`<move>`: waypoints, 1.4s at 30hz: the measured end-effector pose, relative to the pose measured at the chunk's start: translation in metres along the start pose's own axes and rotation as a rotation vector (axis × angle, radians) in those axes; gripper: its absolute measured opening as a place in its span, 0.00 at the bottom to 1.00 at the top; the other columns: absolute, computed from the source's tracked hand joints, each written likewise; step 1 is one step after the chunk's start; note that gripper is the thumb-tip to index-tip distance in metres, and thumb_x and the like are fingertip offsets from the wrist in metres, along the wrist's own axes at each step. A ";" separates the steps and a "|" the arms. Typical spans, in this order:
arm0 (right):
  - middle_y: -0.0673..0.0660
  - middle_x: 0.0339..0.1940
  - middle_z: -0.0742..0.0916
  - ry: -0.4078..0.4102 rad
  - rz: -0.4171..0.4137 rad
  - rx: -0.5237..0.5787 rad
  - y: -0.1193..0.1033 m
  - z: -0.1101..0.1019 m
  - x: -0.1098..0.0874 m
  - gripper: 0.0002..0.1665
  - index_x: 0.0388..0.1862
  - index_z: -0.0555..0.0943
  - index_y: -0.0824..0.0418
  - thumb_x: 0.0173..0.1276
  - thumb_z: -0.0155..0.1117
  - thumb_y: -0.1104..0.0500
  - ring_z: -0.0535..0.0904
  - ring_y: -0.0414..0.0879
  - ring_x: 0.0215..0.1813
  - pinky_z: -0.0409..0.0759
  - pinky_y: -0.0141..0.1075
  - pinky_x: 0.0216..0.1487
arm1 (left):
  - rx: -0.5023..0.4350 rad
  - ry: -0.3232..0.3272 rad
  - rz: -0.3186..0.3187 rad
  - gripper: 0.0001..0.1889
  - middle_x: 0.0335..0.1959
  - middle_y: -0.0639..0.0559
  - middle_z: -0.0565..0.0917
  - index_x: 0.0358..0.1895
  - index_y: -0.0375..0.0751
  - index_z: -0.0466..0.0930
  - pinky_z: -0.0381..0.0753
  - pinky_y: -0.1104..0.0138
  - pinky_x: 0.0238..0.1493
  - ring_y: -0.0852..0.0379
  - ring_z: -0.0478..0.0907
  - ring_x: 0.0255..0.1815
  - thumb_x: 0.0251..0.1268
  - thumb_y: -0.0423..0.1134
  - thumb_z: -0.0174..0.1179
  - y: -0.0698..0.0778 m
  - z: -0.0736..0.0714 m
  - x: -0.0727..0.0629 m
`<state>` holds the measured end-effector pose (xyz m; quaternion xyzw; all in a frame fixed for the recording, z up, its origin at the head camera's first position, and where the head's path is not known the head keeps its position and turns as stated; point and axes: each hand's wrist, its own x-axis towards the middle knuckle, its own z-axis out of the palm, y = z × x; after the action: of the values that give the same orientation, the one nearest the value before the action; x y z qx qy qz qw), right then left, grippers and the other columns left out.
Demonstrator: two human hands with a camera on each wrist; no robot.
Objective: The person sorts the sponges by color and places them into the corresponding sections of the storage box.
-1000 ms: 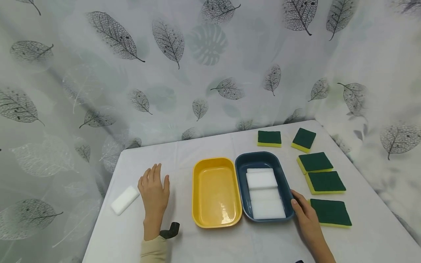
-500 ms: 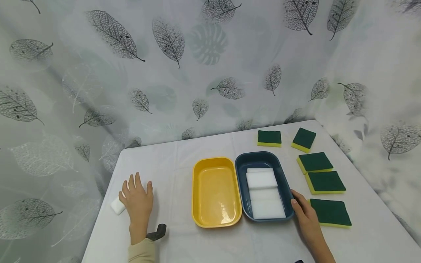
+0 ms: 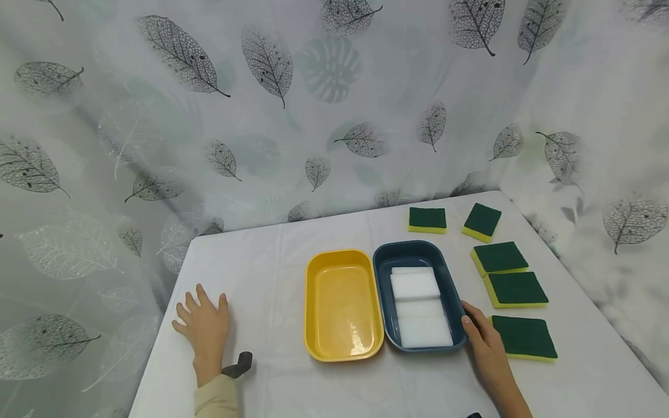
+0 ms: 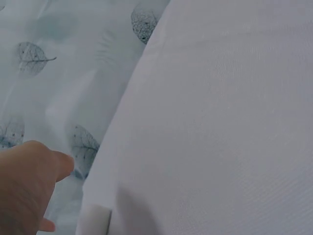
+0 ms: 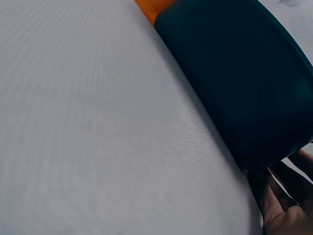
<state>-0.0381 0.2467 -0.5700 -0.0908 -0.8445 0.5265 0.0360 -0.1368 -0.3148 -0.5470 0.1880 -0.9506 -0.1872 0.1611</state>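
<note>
My left hand point(image 3: 204, 328) hovers over the left side of the table, palm down and fingers spread. It covers a white sponge point(image 4: 95, 219), which shows below the hand in the left wrist view; no grip on it is visible. My right hand point(image 3: 487, 342) holds the right edge of a dark blue tray point(image 3: 384, 290), thumb at the rim and fingers against the outer wall. Several white sponges point(image 3: 423, 331) lie overlapping inside this tray. A yellow tray point(image 3: 342, 302), with nothing in it, stands against the blue one's left side.
Several green-and-yellow scouring sponges point(image 3: 517, 289) lie along the right side and back of the white-covered table point(image 3: 292, 389). A curtain with leaf prints point(image 3: 261, 145) hangs behind and beside the table. A black strap end point(image 3: 238, 364) sticks out at the left wrist.
My left hand has moved left and slightly toward me, and now hides the loose white sponge that was in sight before. The right hand and both trays have stayed put.
</note>
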 end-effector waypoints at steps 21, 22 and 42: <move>0.66 0.80 0.71 0.006 0.001 -0.004 -0.001 0.000 0.000 0.35 0.81 0.65 0.60 0.86 0.43 0.40 0.53 0.04 0.59 0.57 0.04 0.56 | -0.016 -0.085 -0.127 0.34 0.72 0.17 0.59 0.74 0.25 0.61 0.50 0.25 0.67 0.21 0.49 0.76 0.79 0.49 0.51 -0.017 0.004 -0.002; 0.66 0.80 0.71 0.006 0.001 -0.004 -0.001 0.000 0.000 0.35 0.81 0.65 0.60 0.86 0.43 0.40 0.53 0.04 0.59 0.57 0.04 0.56 | -0.019 -0.083 -0.126 0.34 0.72 0.18 0.59 0.74 0.25 0.61 0.50 0.25 0.67 0.21 0.49 0.76 0.78 0.49 0.52 -0.017 0.004 -0.002; 0.65 0.80 0.71 0.003 -0.002 -0.001 0.000 0.000 0.000 0.35 0.81 0.65 0.59 0.86 0.43 0.41 0.54 0.04 0.60 0.58 0.04 0.56 | -0.030 0.011 -0.119 0.35 0.68 0.20 0.66 0.72 0.25 0.64 0.55 0.27 0.65 0.22 0.56 0.73 0.72 0.46 0.60 -0.018 0.007 -0.003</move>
<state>-0.0384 0.2464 -0.5697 -0.0906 -0.8448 0.5261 0.0376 -0.1312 -0.3270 -0.5615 0.2430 -0.9338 -0.2098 0.1579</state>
